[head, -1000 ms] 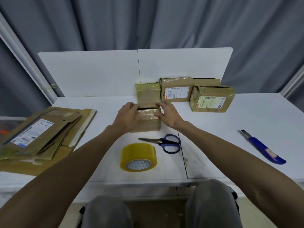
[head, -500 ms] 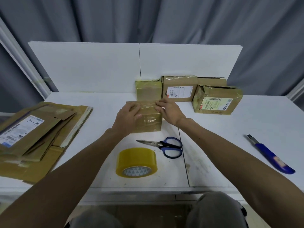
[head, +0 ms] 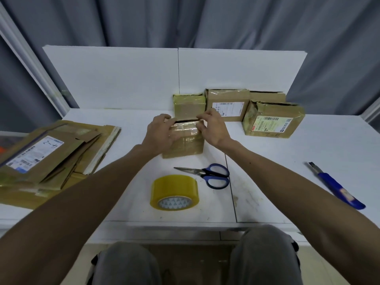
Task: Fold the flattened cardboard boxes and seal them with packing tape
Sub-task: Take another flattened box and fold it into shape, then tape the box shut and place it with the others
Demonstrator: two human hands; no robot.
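While pressing the small cardboard box (head: 183,140) between both hands, left hand (head: 162,133) flat on its top, right hand (head: 212,128) pinching the far flap edge.

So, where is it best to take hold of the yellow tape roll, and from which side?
Probably from above, with the grip across the outer wall of the tape roll. It lies flat with the core hole facing up and bare table on both sides. The scissors lie close behind it, so left and right are the freer sides.
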